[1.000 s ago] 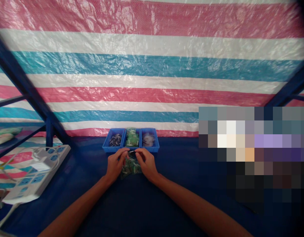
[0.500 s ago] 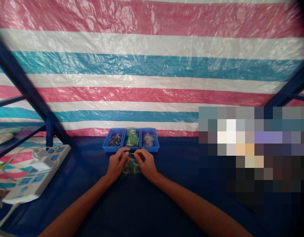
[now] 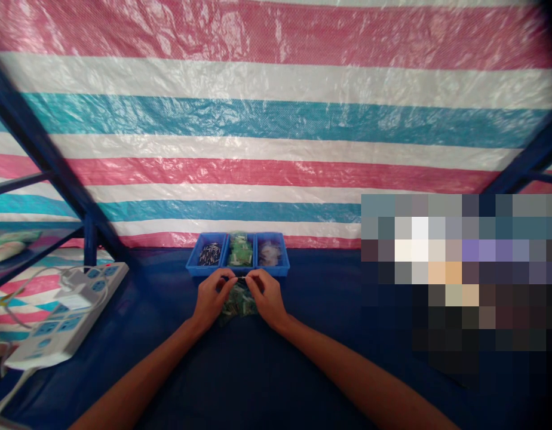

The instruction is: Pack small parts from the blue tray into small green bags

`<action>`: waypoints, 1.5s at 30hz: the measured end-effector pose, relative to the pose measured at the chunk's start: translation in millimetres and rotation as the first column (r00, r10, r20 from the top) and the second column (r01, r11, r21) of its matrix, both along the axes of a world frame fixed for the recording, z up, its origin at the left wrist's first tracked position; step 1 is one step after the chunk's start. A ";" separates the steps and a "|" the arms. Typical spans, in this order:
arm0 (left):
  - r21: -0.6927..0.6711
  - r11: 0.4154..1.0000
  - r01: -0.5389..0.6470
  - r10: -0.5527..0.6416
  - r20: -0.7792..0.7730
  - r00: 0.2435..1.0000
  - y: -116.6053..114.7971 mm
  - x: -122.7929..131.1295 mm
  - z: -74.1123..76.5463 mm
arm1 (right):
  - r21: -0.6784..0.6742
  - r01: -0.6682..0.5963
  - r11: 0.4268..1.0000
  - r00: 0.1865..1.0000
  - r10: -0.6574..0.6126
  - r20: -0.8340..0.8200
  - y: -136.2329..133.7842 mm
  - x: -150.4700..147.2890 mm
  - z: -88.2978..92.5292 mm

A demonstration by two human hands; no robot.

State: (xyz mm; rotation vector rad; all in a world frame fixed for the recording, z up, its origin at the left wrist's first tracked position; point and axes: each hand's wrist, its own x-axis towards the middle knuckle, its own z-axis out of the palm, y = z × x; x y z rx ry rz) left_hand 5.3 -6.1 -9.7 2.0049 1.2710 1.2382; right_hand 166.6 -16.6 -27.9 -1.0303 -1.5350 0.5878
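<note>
Left hand [image 3: 211, 298]: narrow, fingertips pinching a small dark item [image 3: 241, 279].
Right hand [image 3: 266, 297]: narrow, pinching the same item.
Near: green packet [image 3: 238, 305] under both hands, on dark blue work surface [image 3: 330, 370].
Far: blue three-compartment tray [image 3: 238, 272] holding metal pins [image 3: 209, 255], green packets [image 3: 239, 251], clear bags [image 3: 269, 254].
Left: white power strip [image 3: 65, 316].
Room: striped tarpaulin [image 3: 276, 119], blue steel frame [image 3: 43, 155].

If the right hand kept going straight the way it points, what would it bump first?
Probably the small dark item pinched between the right hand and left hand, though depth is unclear.
</note>
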 end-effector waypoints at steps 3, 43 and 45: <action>-0.008 1.000 -0.003 0.003 0.005 1.000 0.0 -0.2 0.3 | -0.001 -0.007 1.000 1.000 0.007 -0.009 0.3 0.0 0.1; 0.026 0.999 -0.037 0.033 0.120 0.992 2.3 -0.8 -6.8 | 0.003 0.000 1.000 1.000 0.000 -0.030 -1.5 -0.7 2.5; 0.022 0.999 -0.050 0.047 0.132 0.990 3.8 -1.1 -8.3 | 0.007 -0.014 1.000 1.000 0.014 -0.020 -2.0 -1.0 2.5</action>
